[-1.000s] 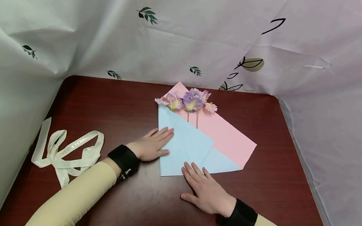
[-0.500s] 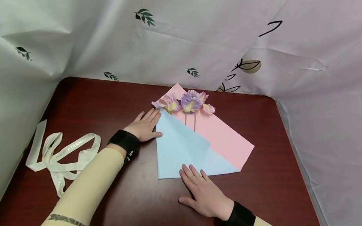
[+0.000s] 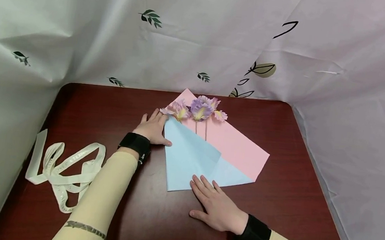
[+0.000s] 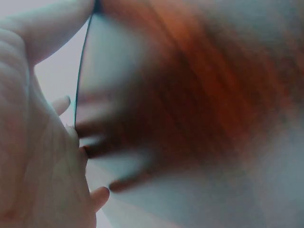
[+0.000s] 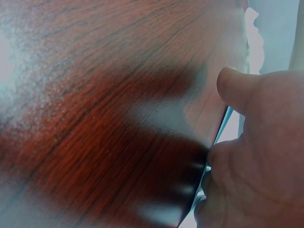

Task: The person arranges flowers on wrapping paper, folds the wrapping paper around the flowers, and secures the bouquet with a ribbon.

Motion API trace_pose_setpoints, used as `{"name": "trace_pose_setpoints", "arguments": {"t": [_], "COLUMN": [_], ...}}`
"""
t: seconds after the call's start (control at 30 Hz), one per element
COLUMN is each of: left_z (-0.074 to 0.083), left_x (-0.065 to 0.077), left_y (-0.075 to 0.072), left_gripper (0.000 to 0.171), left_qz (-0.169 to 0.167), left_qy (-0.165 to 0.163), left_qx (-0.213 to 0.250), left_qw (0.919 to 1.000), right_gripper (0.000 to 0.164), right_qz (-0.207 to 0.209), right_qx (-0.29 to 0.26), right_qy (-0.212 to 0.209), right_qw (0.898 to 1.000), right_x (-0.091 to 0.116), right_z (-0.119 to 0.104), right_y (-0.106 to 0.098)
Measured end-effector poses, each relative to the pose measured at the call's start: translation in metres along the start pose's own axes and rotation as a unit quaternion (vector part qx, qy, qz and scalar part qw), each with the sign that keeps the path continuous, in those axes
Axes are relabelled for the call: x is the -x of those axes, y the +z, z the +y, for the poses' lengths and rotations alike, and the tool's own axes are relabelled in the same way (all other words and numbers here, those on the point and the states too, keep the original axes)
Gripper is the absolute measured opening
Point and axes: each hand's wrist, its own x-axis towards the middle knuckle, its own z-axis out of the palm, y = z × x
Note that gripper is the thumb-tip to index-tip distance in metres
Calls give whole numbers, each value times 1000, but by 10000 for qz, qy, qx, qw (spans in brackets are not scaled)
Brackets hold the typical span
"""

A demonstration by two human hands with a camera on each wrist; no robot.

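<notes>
A sheet of paper, pink [image 3: 242, 148] on one side and light blue [image 3: 189, 154] on the folded-over side, lies on the dark red table. Purple and pink artificial irises [image 3: 201, 108] rest at its upper edge, their thin stems running down under the blue fold. My left hand [image 3: 151, 127] is at the paper's left edge near the upper corner, fingers extended and thumb at the blue edge. With straight, spread fingers, my right hand [image 3: 218, 206] touches the lower blue edge. In the left wrist view the palm [image 4: 42, 137] stands beside the paper's edge.
A loosely looped white ribbon [image 3: 72, 174] with printed lettering lies at the left of the table [image 3: 291, 214], partly behind the left sleeve [image 3: 102, 200]. A pale curtain [image 3: 182, 49] with leaf prints hangs behind the table and along both sides.
My left hand has moved off the middle of the blue fold, up and left to the paper's upper left edge. The right hand stays at the lower edge.
</notes>
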Motion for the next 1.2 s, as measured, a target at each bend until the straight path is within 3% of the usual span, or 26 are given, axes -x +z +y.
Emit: {"name": "trace_pose_setpoints", "arguments": {"t": [0.23, 0.4, 0.57, 0.7, 0.87, 1.0, 1.2], "left_z": [11, 27, 44, 56, 65, 64, 58], "left_x": [12, 30, 57, 81, 100, 104, 98], "left_y": [10, 29, 48, 59, 66, 70, 80], "left_gripper": [96, 76, 75, 84, 89, 87, 88], "left_qz": [-143, 7, -73, -289, -299, -454, -680], "left_qy": [29, 564, 1460, 2203, 2724, 2785, 2674], "left_qx": [-46, -574, -1088, -1338, -1547, -1241, -779], "left_qw": [9999, 9968, 9833, 9658, 9492, 9513, 9580], "right_gripper": [80, 81, 81, 81, 81, 81, 77], "right_qz": [-29, -139, -211, -245, -203, -171, -163], "right_qx": [31, -57, -90, -55, 30, 70, -57], "right_qy": [64, 169, 190, 190, 167, 147, 96], "right_qw": [10000, 9997, 9996, 9995, 9996, 9997, 9998], "right_x": [0, 2, 2, 3, 2, 1, 1], "right_z": [1, 2, 2, 3, 2, 0, -1], "right_y": [-1, -2, -4, -4, -3, -2, -7]}}
